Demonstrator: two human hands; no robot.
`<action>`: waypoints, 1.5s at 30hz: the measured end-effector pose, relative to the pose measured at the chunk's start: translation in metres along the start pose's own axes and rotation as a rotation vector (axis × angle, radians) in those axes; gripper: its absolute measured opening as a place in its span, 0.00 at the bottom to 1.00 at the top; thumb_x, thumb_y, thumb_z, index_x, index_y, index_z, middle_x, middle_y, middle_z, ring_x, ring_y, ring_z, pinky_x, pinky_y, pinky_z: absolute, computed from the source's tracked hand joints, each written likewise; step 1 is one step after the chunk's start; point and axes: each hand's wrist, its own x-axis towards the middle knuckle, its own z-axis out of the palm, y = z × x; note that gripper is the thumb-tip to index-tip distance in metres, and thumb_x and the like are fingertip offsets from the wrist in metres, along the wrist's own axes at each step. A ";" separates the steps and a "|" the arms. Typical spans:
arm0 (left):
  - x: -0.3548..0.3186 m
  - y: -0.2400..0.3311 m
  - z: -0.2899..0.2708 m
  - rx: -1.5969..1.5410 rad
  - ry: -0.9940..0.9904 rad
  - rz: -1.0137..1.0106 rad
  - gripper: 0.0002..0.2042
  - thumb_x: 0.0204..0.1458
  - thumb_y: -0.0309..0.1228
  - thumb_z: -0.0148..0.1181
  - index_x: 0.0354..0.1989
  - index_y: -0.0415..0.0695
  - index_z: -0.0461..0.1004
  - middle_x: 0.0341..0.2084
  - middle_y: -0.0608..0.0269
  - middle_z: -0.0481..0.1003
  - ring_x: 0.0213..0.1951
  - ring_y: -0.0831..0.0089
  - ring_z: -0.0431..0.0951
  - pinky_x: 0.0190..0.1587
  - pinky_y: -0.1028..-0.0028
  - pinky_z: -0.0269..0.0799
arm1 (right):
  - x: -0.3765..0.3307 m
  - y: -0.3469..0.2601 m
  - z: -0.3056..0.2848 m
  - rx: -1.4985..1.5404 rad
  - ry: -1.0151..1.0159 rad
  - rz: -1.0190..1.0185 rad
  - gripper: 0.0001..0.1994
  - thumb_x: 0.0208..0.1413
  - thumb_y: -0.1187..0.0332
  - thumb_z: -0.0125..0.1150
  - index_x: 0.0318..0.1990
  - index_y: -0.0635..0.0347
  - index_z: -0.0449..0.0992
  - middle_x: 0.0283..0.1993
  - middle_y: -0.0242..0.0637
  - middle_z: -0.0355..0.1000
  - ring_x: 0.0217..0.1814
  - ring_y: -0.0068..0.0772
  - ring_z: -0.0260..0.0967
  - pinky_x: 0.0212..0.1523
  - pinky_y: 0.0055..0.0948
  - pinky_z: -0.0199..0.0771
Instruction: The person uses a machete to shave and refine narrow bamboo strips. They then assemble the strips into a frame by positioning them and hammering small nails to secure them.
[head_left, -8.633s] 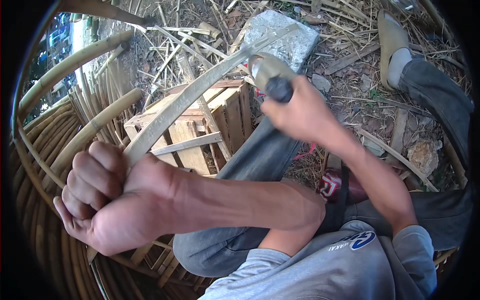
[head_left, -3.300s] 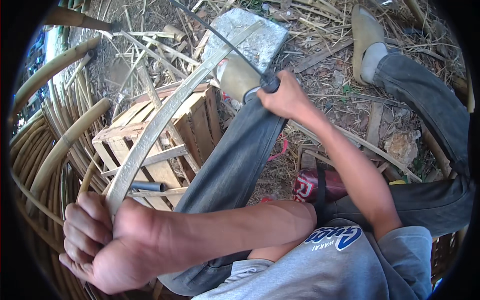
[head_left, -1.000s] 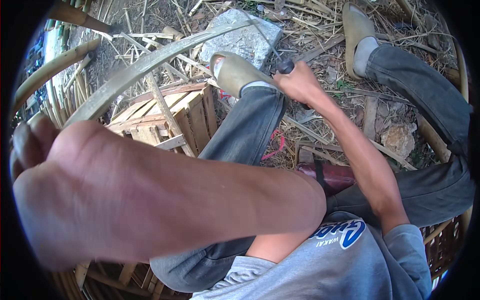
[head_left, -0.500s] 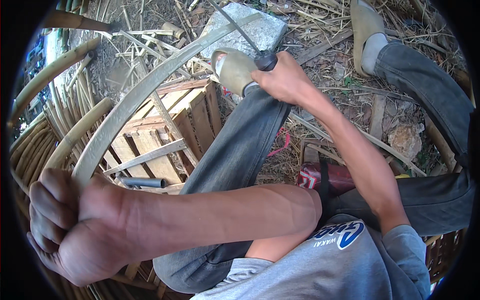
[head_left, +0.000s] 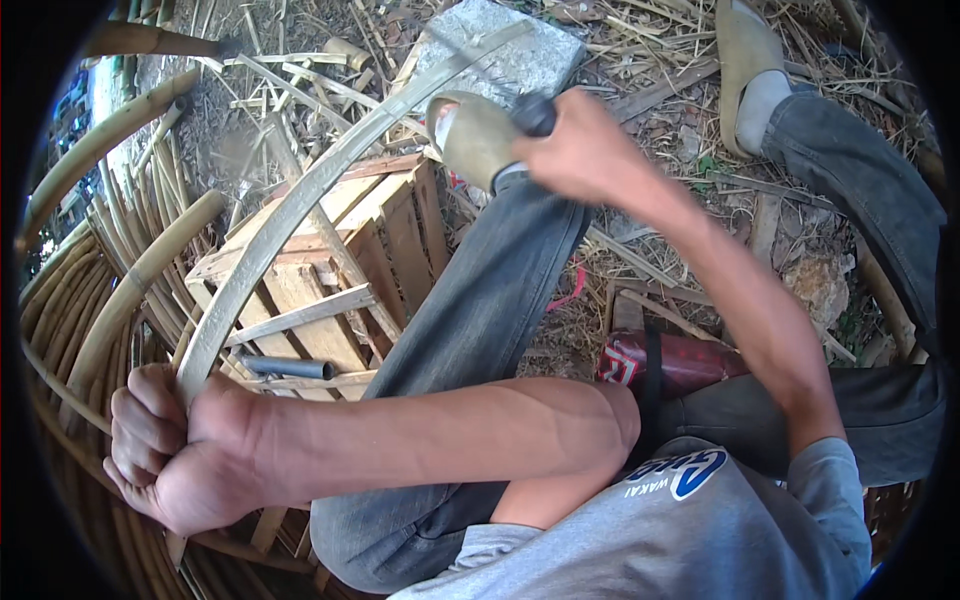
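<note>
My left hand [head_left: 190, 450], at the lower left, is closed around the near end of a long, flat, pale bamboo strip [head_left: 290, 225]. The strip runs up and away to the right, its far end over a grey stone block [head_left: 545, 60]. Above my raised knee, my right hand [head_left: 580, 150] grips the dark handle of a knife [head_left: 535, 114]. Its thin blade is smeared by motion and points up and left, toward the far part of the strip. I cannot tell whether blade and strip touch.
A slatted wooden crate [head_left: 390, 215] stands left of my leg, with a dark tube [head_left: 288, 367] beside it. Bundled bamboo poles [head_left: 85, 320] fill the left side. A red package [head_left: 680, 362] lies between my legs. Shavings and scraps cover the ground around my shoes [head_left: 475, 140].
My left hand has shifted right and slightly up, carrying the strip's near end along. The knife in my right hand has gone from sharp to motion-blurred, and the view has shifted slightly.
</note>
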 end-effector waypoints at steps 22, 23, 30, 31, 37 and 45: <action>-0.011 -0.022 -0.003 0.269 0.296 0.108 0.19 0.47 0.25 0.41 0.10 0.56 0.42 0.09 0.74 0.41 0.12 0.78 0.40 0.18 0.75 0.36 | 0.030 0.041 0.000 -0.133 0.124 -0.052 0.11 0.49 0.68 0.61 0.25 0.69 0.78 0.20 0.47 0.75 0.21 0.37 0.74 0.26 0.38 0.72; -0.009 -0.017 -0.003 0.249 0.278 0.117 0.19 0.47 0.25 0.41 0.10 0.56 0.42 0.08 0.74 0.41 0.12 0.78 0.40 0.18 0.75 0.36 | 0.017 0.028 0.000 -0.131 0.120 -0.047 0.11 0.49 0.68 0.61 0.25 0.69 0.78 0.20 0.47 0.75 0.21 0.37 0.74 0.26 0.38 0.72; -0.009 -0.009 -0.002 0.236 0.183 0.098 0.19 0.47 0.25 0.40 0.10 0.56 0.41 0.08 0.74 0.41 0.12 0.78 0.39 0.18 0.75 0.36 | 0.008 0.030 -0.001 -0.281 0.089 -0.377 0.11 0.46 0.67 0.61 0.24 0.69 0.79 0.19 0.49 0.74 0.21 0.41 0.74 0.30 0.39 0.76; -0.017 -0.018 0.009 0.307 0.277 0.127 0.19 0.47 0.25 0.39 0.10 0.57 0.42 0.09 0.74 0.41 0.12 0.78 0.39 0.18 0.75 0.36 | 0.025 0.047 -0.001 -0.239 0.191 -0.199 0.11 0.47 0.65 0.61 0.25 0.66 0.80 0.21 0.48 0.75 0.26 0.43 0.77 0.33 0.38 0.76; -0.017 -0.002 0.031 0.284 0.244 0.162 0.19 0.49 0.26 0.39 0.10 0.55 0.44 0.09 0.74 0.42 0.12 0.78 0.41 0.18 0.75 0.38 | 0.017 0.021 -0.003 -0.041 0.158 -0.083 0.12 0.49 0.65 0.61 0.28 0.69 0.80 0.22 0.50 0.76 0.26 0.40 0.78 0.31 0.40 0.74; -0.013 -0.008 0.015 0.186 0.122 0.084 0.18 0.47 0.26 0.41 0.10 0.55 0.44 0.08 0.75 0.43 0.12 0.79 0.41 0.17 0.75 0.37 | 0.057 0.077 -0.014 0.022 0.264 0.055 0.16 0.48 0.62 0.62 0.22 0.71 0.76 0.16 0.42 0.70 0.16 0.34 0.68 0.20 0.35 0.66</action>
